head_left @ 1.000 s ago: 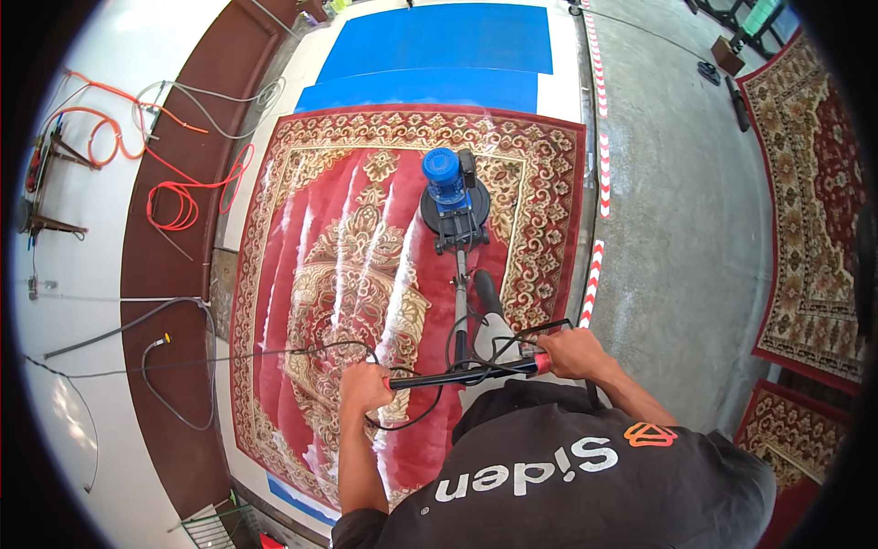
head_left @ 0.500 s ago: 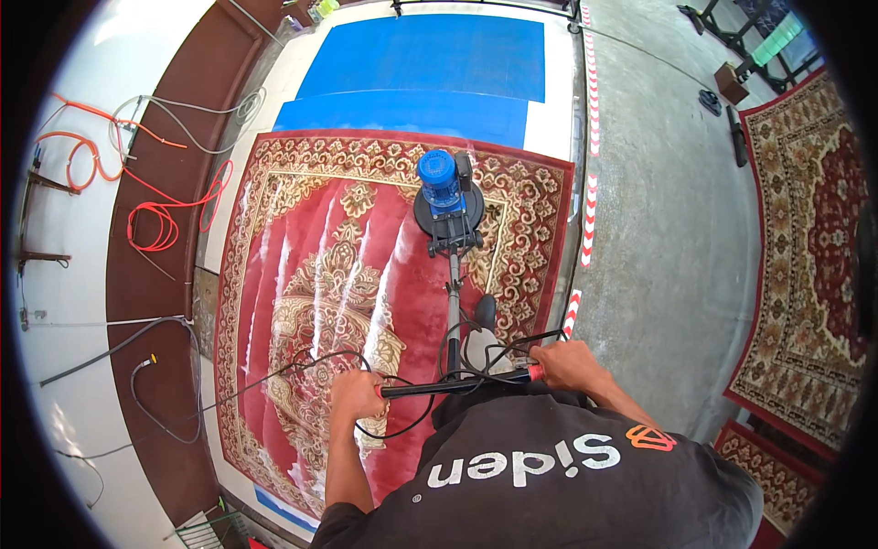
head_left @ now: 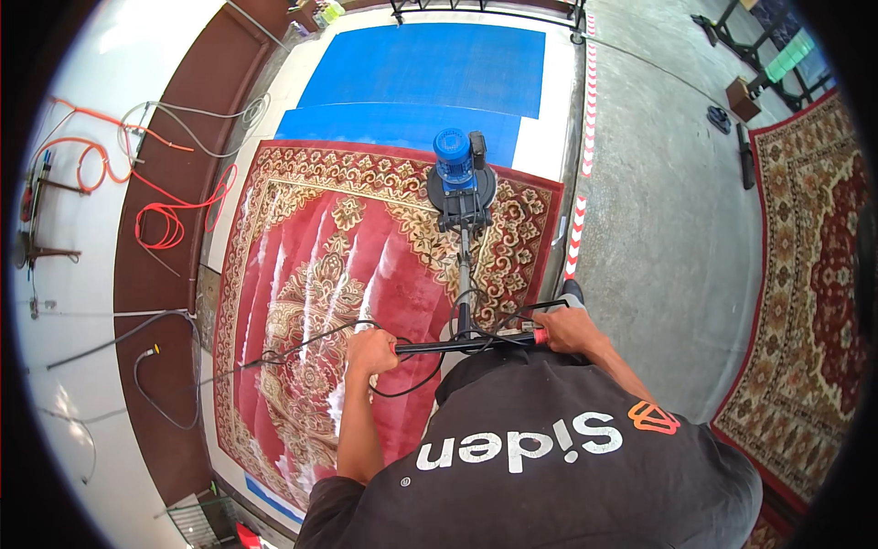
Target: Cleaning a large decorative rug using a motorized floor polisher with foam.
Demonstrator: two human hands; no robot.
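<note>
Both hands are wrapped around the ends of a thin black handlebar (head_left: 466, 344) that runs crosswise just in front of the person's chest: the left hand (head_left: 370, 352) is curled into a fist on its left grip, the right hand (head_left: 565, 329) is closed over the right grip, where a short red end cap shows beside the knuckles. From the middle of the bar a slim metal shaft slopes away to a floor scrubbing machine (head_left: 461, 183), a round dark disc base topped by a blue cylindrical motor, standing on the far right part of a large red patterned carpet (head_left: 311, 274). The carpet lies flat, its pile wet and glossy with pale streaks of foam running lengthwise, and its cream and gold floral border frames a central medallion. A thin black cable (head_left: 302, 343) loops from the handlebar across the carpet toward the left. Beyond the carpet lies a smooth blue mat (head_left: 421, 73). On the left, a brown strip of floor carries a coiled orange hose (head_left: 169, 220). On the right, rough grey concrete floor (head_left: 658, 220) separates a red and white striped line from another ornate rug (head_left: 805, 274).
</note>
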